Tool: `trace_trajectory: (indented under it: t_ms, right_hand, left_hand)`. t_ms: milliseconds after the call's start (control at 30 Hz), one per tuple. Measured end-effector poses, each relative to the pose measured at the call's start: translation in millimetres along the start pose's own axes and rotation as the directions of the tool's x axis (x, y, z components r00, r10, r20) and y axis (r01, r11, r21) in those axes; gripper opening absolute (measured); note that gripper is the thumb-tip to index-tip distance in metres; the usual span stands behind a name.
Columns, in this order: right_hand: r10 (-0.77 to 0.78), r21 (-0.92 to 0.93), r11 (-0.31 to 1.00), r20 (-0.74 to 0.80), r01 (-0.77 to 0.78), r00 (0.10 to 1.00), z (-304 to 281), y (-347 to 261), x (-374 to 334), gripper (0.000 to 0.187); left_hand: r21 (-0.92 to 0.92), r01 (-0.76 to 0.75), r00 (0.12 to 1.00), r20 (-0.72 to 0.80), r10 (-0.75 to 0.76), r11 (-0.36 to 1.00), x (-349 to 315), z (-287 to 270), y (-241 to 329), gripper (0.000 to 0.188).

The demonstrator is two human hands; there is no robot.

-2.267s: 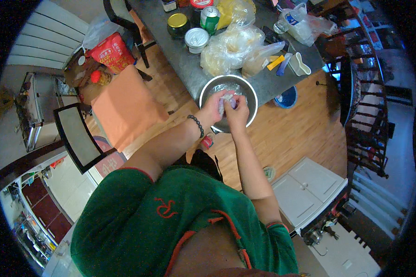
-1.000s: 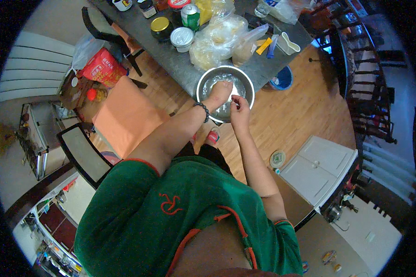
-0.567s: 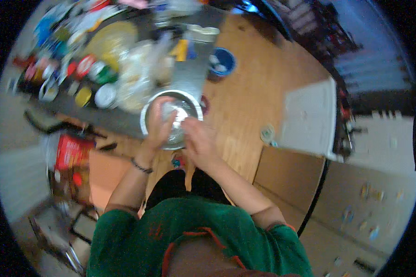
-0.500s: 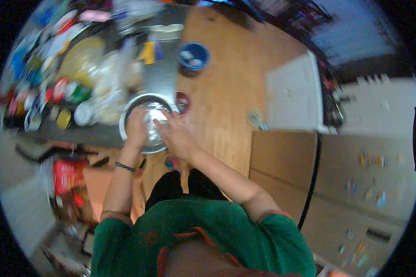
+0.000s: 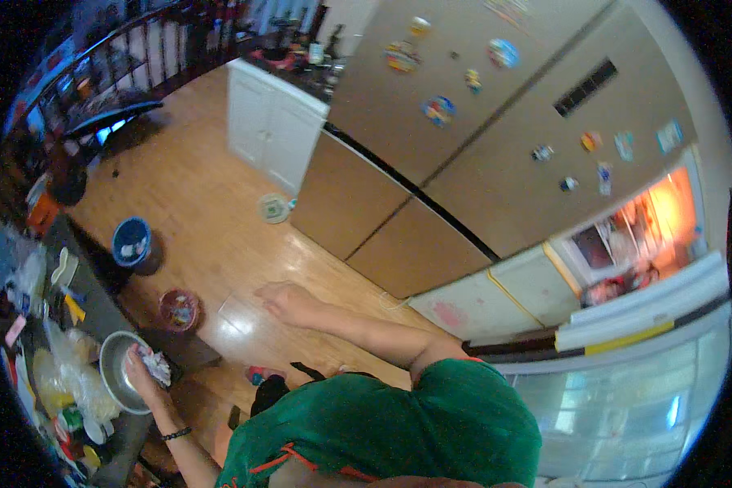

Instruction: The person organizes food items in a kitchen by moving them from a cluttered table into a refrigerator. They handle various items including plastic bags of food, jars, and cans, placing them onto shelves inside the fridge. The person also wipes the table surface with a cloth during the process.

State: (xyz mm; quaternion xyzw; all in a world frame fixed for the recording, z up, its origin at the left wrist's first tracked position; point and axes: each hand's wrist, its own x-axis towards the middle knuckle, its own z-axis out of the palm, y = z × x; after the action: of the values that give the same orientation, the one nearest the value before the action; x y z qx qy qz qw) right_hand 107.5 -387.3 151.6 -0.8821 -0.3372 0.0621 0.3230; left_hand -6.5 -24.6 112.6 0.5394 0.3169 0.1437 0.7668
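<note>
A round metal bowl [image 5: 112, 366] stands at the edge of the dark table, at the lower left. My left hand [image 5: 141, 376] reaches into it, fingers close together. A white, crumpled mass [image 5: 159, 368] lies right beside that hand, on the bowl's right side; I cannot make out what it is or how the fingers grip. Well away from the bowl, my right hand [image 5: 289, 303] hangs over the wooden floor, its fingers loosely stretched to the left and nothing seen in them.
Clear plastic bags [image 5: 85, 382] and jars crowd the table left of the bowl. A blue bin [image 5: 132, 244] and a dark red basin [image 5: 179, 311] stand beyond it. A large brown fridge [image 5: 431, 163] with magnets rises ahead on the right. A pale green round object [image 5: 274, 208] lies near it.
My view has swung right toward the fridge. My right hand has left the bowl and now hangs over the floor, while my left hand stays in the bowl.
</note>
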Motion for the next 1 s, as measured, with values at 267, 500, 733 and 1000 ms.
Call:
trace_trajectory:
  t_ms: [267, 500, 733, 1000]
  right_hand:
    - [0.164, -0.329, 0.793, -0.697, -0.513, 0.698, -194, 99, -298, 0.015]
    - [0.058, -0.212, 0.196, -0.972, -0.957, 0.227, -329, 63, -559, 0.026]
    - [0.132, -0.142, 0.049, -0.98, -0.989, 0.148, -326, 62, -591, 0.027]
    - [0.006, -0.023, -0.124, -1.0, -0.992, 0.022, -304, 62, -623, 0.015]
  left_hand:
    - [-0.027, 0.316, 0.789, 0.562, -0.247, 0.948, -157, 237, -85, 0.024]
    - [0.105, 0.561, 0.365, 0.859, -0.359, 0.821, -294, 413, -126, 0.036]
    - [0.349, 0.515, 0.028, 0.906, -0.422, 0.783, -384, 540, -150, 0.044]
    - [0.508, 0.204, -0.253, 0.853, -0.456, 0.837, -412, 668, -160, 0.028]
